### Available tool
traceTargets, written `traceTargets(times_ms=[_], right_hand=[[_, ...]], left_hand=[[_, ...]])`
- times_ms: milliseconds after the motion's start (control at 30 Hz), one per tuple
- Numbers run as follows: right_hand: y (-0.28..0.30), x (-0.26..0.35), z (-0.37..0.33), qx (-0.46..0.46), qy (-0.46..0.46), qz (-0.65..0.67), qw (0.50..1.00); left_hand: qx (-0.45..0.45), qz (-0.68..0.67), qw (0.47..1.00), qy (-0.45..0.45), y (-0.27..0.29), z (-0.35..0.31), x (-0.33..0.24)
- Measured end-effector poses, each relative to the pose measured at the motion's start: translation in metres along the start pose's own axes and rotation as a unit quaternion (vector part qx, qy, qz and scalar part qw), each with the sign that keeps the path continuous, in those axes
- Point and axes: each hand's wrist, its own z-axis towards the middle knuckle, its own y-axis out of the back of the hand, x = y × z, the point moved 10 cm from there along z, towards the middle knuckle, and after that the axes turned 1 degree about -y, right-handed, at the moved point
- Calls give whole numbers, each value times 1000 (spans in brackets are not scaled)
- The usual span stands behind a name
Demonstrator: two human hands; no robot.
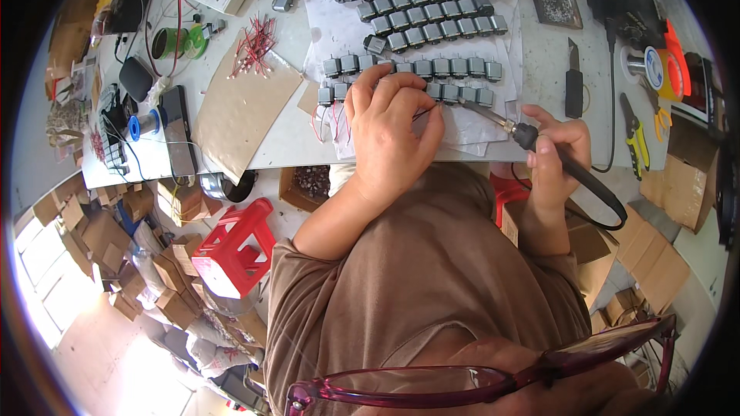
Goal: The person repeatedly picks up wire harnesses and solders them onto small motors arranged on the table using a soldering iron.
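Note:
In my right hand (559,146) is a soldering iron (526,136), gripped by its dark handle. Its metal tip points left and meets the front row of small grey motors (451,93), near that row's right end. Over the same row lies my left hand (393,125), fingers bent and thumb drawn in close to the fingertips. Something thin and dark shows by the thumb, too small to name. The hand hides the middle of the row. Thin red wires (337,119) hang from the motors left of it. A second motor row (459,68) stands just behind.
More motor rows (432,14) fill the back. Red wires (256,45) lie on brown card (243,108) at left, near a solder spool (144,125) and phone (179,135). A utility knife (573,88) and yellow-handled cutters (637,139) lie at right. The iron's cord (609,200) loops past the table edge.

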Motion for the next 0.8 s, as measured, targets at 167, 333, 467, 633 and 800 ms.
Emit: traceTargets(times_ms=[167, 333, 467, 633, 800], right_hand=[[5, -5, -1, -7, -27, 17, 999], [7, -8, -3, -13, -11, 0, 1000], [5, -11, -4, -6, -14, 9, 1000], [6, -13, -5, 1, -19, 12, 1000], [4, -15, -5, 0, -30, -19, 999]], left_hand=[[-32, 33, 997, -56, 7, -2, -13], [-3, 2, 998, -56, -4, 1, -14], [7, 0, 999, -43, -8, 4, -12], [15, 6, 999, -43, -10, 7, -13], [22, 10, 999, -40, -11, 8, -13]])
